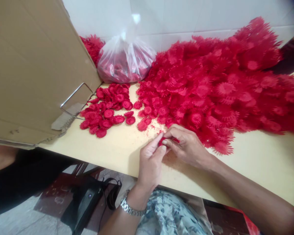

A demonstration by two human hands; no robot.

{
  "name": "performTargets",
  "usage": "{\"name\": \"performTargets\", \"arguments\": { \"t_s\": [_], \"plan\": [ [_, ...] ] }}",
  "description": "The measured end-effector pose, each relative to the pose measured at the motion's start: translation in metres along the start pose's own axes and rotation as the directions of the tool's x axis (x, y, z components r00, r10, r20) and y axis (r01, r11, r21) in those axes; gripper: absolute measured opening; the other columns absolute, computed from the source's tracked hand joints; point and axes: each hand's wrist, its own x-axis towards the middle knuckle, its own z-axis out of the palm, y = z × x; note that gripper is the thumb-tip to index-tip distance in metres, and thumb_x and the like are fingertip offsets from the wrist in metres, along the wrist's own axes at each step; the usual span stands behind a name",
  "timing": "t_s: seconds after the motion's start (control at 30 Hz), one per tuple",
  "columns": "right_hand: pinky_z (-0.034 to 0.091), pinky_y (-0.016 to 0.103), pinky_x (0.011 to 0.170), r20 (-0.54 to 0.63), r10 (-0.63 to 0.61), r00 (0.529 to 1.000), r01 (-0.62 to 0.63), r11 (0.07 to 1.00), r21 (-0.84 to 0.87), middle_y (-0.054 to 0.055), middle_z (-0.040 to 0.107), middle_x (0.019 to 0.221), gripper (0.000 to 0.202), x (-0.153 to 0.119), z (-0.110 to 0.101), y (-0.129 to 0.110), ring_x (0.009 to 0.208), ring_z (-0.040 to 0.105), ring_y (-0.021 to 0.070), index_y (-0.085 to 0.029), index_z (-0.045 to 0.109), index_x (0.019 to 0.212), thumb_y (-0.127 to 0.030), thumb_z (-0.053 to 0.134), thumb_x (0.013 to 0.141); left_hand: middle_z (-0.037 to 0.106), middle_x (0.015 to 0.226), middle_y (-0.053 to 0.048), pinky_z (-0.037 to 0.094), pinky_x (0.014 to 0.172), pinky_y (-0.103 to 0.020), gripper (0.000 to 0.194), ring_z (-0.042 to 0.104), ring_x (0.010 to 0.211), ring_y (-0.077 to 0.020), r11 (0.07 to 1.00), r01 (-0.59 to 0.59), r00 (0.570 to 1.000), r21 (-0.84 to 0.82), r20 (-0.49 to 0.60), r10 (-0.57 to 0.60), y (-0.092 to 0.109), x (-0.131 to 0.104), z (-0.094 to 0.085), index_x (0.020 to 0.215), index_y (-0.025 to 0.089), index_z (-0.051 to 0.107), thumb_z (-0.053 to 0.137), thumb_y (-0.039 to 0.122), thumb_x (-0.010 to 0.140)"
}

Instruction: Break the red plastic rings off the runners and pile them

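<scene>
Both hands meet over the pale table, pinching a small red fringed flower piece [161,141]. My left hand [150,160] grips it from the left, thumb pressed close to the edge. My right hand [189,145] has thumb and forefinger closed on its other side. Most of the piece is hidden by the fingers. Just beyond lies a big heap of flat red fringed flower pieces [198,91], loosely stacked. To the left sits a smaller pile of curled, cup-like red flower pieces [107,111]. Red crumbs are scattered on the tabletop near my fingers.
At the back stands a knotted clear plastic bag [126,62] of red pieces. A large cardboard box [36,71] takes up the left, with a bent metal wire frame [74,99] beside it. Below the table edge are a black bag [84,202] and another person's dark-clothed limb [22,182].
</scene>
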Motion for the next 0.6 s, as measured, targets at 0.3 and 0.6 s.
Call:
{"name": "performTargets", "arguments": {
  "t_s": [0.3, 0.6],
  "plan": [
    [0.040, 0.023, 0.053, -0.058, -0.096, 0.994, 0.075, 0.956, -0.284, 0.003, 0.052, 0.069, 0.017, -0.0026, 0.0045, 0.0011, 0.060, 0.049, 0.0132, -0.016, 0.054, 0.084, -0.008, 0.039, 0.085, 0.068, 0.107, -0.006, 0.050, 0.086, -0.033, 0.033, 0.060, 0.097, -0.0178, 1.000, 0.005, 1.000, -0.024, 0.016, -0.004, 0.0025, 0.0011, 0.0049, 0.106, 0.017, 0.067, 0.054, 0.011, 0.077],
    [0.042, 0.022, 0.055, -0.057, -0.088, 0.994, 0.074, 0.973, -0.221, 0.002, 0.055, 0.069, 0.015, -0.0034, 0.0056, -0.0005, 0.062, 0.053, 0.0117, -0.017, 0.055, 0.084, -0.013, 0.041, 0.089, 0.069, 0.081, -0.002, 0.052, 0.071, -0.026, 0.025, 0.061, 0.075, -0.0123, 0.997, -0.010, 1.000, 0.075, -0.025, 0.012, 0.0057, 0.0070, 0.0055, 0.092, 0.014, 0.069, 0.053, 0.008, 0.073]
  ]
}}
